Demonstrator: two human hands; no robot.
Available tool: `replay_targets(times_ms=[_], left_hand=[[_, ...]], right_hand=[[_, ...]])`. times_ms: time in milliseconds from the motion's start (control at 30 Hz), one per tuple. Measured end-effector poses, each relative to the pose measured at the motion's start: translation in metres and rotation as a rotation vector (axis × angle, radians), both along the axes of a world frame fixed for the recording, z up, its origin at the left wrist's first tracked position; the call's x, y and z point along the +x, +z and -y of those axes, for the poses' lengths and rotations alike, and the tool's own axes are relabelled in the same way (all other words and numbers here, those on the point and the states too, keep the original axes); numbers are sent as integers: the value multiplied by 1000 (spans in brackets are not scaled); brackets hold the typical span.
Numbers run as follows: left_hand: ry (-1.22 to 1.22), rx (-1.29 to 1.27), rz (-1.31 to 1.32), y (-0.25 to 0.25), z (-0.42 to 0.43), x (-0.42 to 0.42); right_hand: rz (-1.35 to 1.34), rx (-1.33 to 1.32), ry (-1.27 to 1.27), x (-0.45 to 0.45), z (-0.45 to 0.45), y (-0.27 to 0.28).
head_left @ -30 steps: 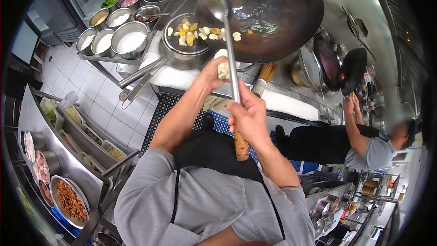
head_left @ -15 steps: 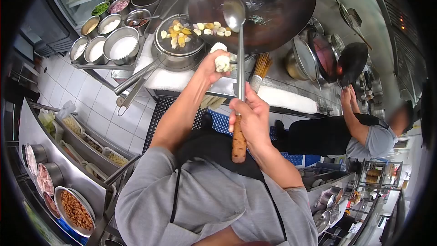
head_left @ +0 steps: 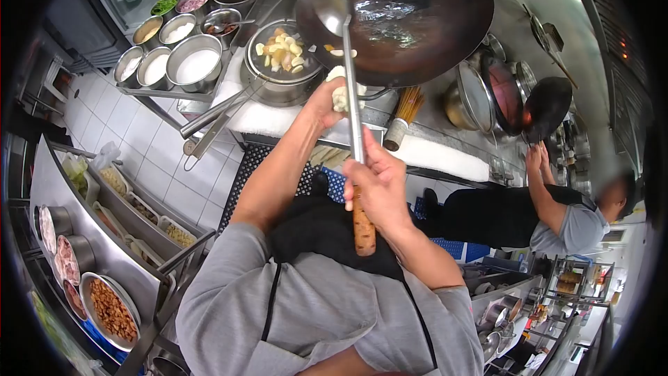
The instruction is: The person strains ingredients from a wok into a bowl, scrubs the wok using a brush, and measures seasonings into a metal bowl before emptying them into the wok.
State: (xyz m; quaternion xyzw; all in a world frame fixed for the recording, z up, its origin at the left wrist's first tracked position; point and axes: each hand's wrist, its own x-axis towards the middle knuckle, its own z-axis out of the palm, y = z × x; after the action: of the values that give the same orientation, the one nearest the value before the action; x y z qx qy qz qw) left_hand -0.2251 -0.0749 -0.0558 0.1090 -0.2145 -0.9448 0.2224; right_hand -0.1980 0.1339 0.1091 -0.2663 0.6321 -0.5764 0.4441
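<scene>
My right hand is closed around a long ladle, near where its metal shaft meets the wooden handle. The ladle's bowl lies over the left part of a big dark wok, which has an oily sheen. My left hand grips a bunched white cloth at the wok's near edge; whatever the cloth covers is hidden. Left of the wok, a mesh strainer rests on a metal pot. Pale garlic cloves and yellowish pieces lie in it, and a few more sit at the wok's lip.
Metal tubs of seasonings stand at the upper left. A bamboo brush lies beside a folded white towel. On the right, a co-worker holds another wok. A bowl of brown pieces sits at the lower left.
Most of the pieces at the wok's lip have gone into the strainer. The ladle's bowl has moved left and farther away, with its shaft now slanting. My left hand keeps its grip.
</scene>
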Motion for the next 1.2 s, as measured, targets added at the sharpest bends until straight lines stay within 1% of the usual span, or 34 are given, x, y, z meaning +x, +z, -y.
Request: replay_targets(times_ms=[33,233,333,367,400,467,567,600,700,733,833,867,900,1000,1100,1133,1200], left_hand=[[-10,0,15,1,1,0],[-46,-3,61,12,3,-1],[-33,13,49,8,4,-7],[-25,17,40,6,4,-10],[-9,37,46,9,2,-10],[28,81,56,15,-4,-10],[1,-93,36,18,-1,-10],[42,-44,85,24,-4,-8],[36,-26,84,28,-5,-6],[12,-57,58,28,-4,-6],[51,9,92,28,-6,-10],[32,-7,54,22,-2,-14],[-10,-26,92,20,2,-17],[65,-36,195,33,2,-21],[98,-36,254,37,6,-31],[98,-50,261,38,8,-34],[115,-50,315,36,10,-43]], right_hand=[[-25,-2,-28,-3,-3,7],[60,-15,-133,-18,-21,19],[196,-30,-126,-11,-15,17],[249,-43,-121,-8,-12,17],[250,-61,-64,-7,-9,15],[291,-60,-35,1,-6,13],[307,-59,54,7,-7,15],[302,-53,85,8,-7,16],[157,-27,112,3,-7,7],[126,-38,101,0,-7,5],[41,-71,58,-14,-11,8],[42,-71,8,-19,-14,7],[6,-93,9,-27,-18,3],[-151,-150,-70,-50,-31,-17],[-291,-276,-116,-82,-48,-63],[-292,-247,-186,-87,-49,-68],[-293,-173,-208,-107,-62,-75]])
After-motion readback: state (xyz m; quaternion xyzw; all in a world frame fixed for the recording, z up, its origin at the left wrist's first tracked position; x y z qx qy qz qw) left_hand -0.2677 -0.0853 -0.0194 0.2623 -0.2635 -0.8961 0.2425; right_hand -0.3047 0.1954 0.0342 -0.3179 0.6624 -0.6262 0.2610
